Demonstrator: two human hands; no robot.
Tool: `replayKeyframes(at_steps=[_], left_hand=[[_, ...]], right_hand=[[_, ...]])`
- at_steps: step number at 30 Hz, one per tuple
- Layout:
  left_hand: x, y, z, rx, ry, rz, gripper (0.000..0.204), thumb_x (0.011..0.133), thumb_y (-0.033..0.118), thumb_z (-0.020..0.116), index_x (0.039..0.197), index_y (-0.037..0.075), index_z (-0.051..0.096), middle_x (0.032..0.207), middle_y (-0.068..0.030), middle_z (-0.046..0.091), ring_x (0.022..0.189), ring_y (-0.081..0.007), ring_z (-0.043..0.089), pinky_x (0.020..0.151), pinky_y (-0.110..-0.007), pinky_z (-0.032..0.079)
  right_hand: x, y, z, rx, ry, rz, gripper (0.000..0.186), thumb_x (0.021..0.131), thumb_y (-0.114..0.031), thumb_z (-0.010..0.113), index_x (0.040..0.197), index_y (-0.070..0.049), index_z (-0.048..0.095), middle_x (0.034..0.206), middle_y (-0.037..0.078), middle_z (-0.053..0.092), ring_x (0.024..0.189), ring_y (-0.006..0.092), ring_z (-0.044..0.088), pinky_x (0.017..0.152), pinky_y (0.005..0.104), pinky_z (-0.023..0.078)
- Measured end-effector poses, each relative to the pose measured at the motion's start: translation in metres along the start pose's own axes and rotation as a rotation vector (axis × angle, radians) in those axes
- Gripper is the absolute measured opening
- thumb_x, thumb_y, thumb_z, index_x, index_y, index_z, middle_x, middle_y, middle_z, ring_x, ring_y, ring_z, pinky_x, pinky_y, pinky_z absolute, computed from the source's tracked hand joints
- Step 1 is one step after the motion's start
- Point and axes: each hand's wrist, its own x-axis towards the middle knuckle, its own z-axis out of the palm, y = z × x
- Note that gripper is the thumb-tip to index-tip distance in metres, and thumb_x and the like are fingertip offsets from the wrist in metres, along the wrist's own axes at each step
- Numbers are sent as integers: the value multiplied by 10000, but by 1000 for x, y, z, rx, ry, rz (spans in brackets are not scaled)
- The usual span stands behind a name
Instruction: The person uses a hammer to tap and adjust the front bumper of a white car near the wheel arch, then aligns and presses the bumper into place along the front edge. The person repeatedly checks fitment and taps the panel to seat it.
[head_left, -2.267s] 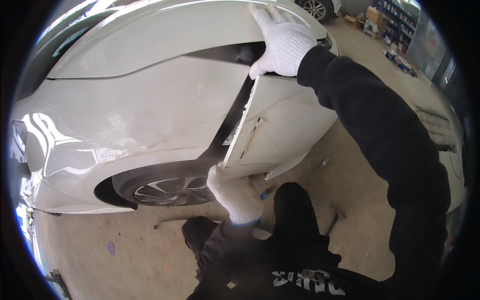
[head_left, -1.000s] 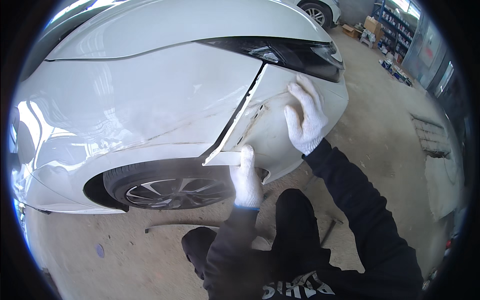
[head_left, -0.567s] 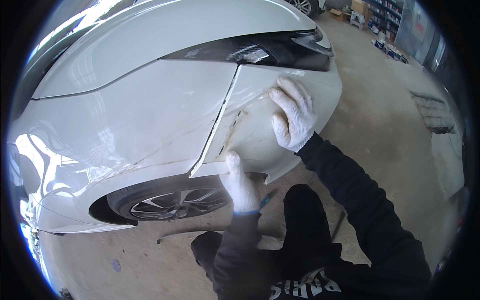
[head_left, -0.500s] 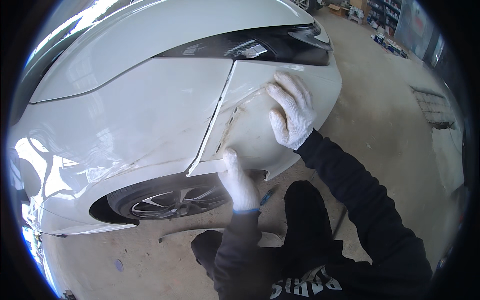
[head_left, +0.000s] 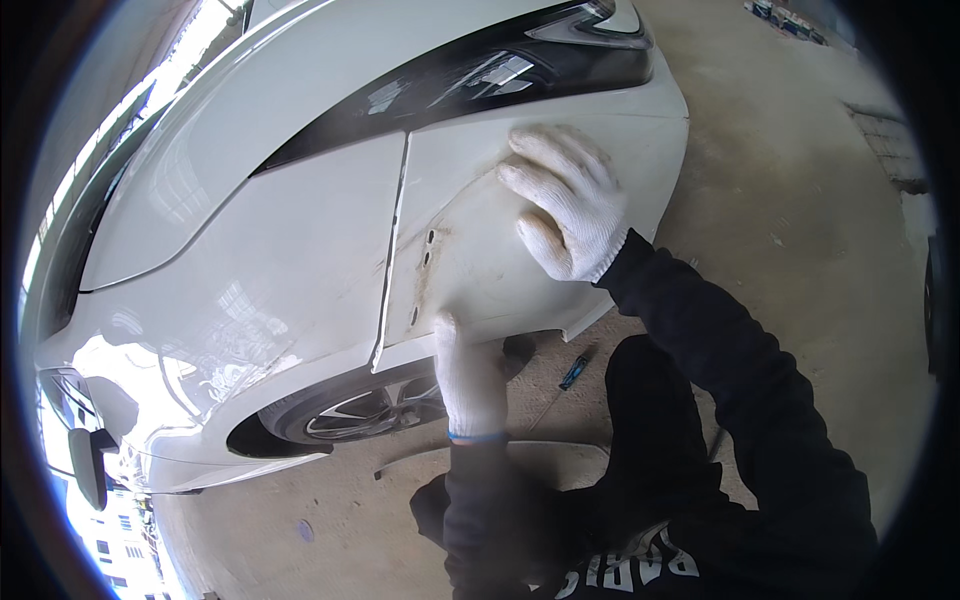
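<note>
My left hand (head_left: pixel 470 385), in a white knit glove, grips the lower edge of the white car bumper (head_left: pixel 470 280) at the wheel arch. Its thumb lies on the outer face; the other fingers are hidden behind the edge. Higher up, my gloved right hand (head_left: pixel 570 205) rests on the bumper below the headlight (head_left: pixel 490 85), fingers extended and thumb apart. Scuffs and several small dark slots (head_left: pixel 428 250) mark the bumper between my hands and the seam. A dark, narrow gap (head_left: pixel 390 260) separates the bumper from the white fender (head_left: pixel 310 240).
Below the fender is the front wheel (head_left: pixel 370 412). A screwdriver with a blue and black handle (head_left: pixel 574 372) lies on the dusty floor by my knee. A long curved strip (head_left: pixel 425 458) lies near my legs. A grate (head_left: pixel 885 145) is set in the floor at far right.
My view has shifted and turned, so the car appears rotated. Both hands stay at about the same places on the bumper; the left forearm now looks more upright.
</note>
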Motion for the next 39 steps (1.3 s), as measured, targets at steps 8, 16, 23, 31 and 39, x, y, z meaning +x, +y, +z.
replayKeyframes(at_steps=[8,16,23,31,39], left_hand=[[2,-2,-10,-233,-116,-156,619,951,430,654,1367,-7,522,1278,-165,612,1139,-302,599,1002,-428,485],[14,-22,28,-215,239,151,485,876,169,707,1268,-88,584,1209,-171,637,1099,-267,618,986,-410,492],[16,-17,43,-273,258,190,506,921,299,662,1262,-67,586,1203,-163,631,1102,-258,601,994,-398,457],[11,-14,44,120,247,375,439,944,297,638,1163,-83,645,1098,-159,672,1001,-243,634,928,-370,488],[18,-30,22,367,218,416,389,978,300,532,1094,-53,647,989,-145,699,871,-202,658,826,-323,516]], right_hand=[[4,-8,-8,58,-52,102,429,831,-199,664,1256,-148,641,1421,113,541,1327,354,490,1124,506,370],[17,10,-8,119,-3,-26,377,759,-177,721,1131,-123,693,1282,110,650,1188,351,604,1070,481,434],[28,3,-25,367,-68,47,290,760,-152,739,1046,-113,711,1196,119,676,1122,289,632,997,443,475],[66,-18,-13,810,-170,325,223,816,-65,631,640,-64,494,619,63,538,527,153,525,486,324,374],[96,-17,15,865,2,186,311,860,-200,651,610,-68,521,520,54,472,452,175,473,450,316,362]])
